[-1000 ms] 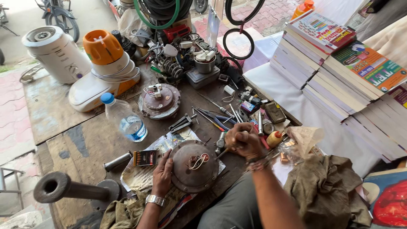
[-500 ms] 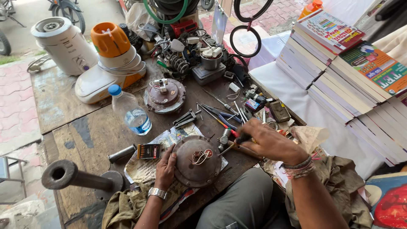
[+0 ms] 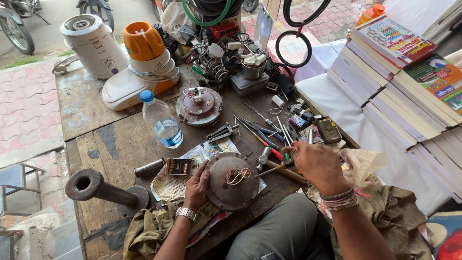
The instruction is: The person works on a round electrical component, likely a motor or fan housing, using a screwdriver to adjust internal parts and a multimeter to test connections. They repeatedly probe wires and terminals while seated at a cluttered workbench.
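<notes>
A worn, stained wooden counter [image 3: 96, 139] stands outdoors beside brick paving, strewn with tools, a clear plastic bottle [image 3: 162, 124] and stacked books [image 3: 399, 82]. The left hand [image 3: 196, 185] has its grip spread flat against a round, rusty metal disc [image 3: 233, 181] lying on crumpled newspaper at the near edge. The right hand [image 3: 315, 163] is clamped on a screwdriver [image 3: 274, 167] reaching toward it.

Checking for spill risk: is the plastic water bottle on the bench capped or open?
Capped: the water bottle stands upright with its blue cap on.
</notes>
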The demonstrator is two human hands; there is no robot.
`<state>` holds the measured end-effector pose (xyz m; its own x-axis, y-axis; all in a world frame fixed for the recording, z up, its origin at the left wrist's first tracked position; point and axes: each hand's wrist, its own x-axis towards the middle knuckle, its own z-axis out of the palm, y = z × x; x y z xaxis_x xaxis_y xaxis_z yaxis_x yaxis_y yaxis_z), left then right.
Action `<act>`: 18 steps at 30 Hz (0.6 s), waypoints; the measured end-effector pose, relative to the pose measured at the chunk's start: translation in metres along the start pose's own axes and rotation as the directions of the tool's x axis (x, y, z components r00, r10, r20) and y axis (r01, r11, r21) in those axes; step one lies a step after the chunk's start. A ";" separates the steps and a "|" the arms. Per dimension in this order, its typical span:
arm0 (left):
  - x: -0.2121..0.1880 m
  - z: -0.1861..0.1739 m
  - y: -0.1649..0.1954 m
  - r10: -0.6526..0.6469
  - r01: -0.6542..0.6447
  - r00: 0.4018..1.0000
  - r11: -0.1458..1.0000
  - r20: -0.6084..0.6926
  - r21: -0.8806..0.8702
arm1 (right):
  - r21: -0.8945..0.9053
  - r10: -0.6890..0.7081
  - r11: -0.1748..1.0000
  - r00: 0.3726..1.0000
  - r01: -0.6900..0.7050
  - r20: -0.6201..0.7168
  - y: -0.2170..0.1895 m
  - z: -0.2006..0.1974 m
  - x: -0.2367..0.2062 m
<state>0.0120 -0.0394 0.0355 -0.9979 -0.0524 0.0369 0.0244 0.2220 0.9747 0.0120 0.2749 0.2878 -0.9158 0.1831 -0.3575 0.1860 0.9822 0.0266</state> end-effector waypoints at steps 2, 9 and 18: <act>0.000 0.000 0.001 -0.003 0.003 1.000 1.000 0.007 -0.007 | 0.017 -0.283 0.958 0.952 0.287 -0.114 0.002 0.001 0.001; -0.001 0.000 0.004 -0.030 0.030 1.000 1.000 0.001 0.009 | 0.105 -0.185 0.972 0.960 0.211 -0.211 0.005 0.005 0.007; 0.000 0.000 0.003 0.023 -0.023 1.000 1.000 0.002 -0.012 | 0.419 -0.532 0.627 0.754 0.656 -0.384 0.001 0.002 -0.001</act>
<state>0.0124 -0.0383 0.0384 -0.9973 -0.0450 0.0586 0.0478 0.2115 0.9762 0.0138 0.2759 0.2868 -0.9266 -0.3686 0.0748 -0.3351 0.7187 -0.6093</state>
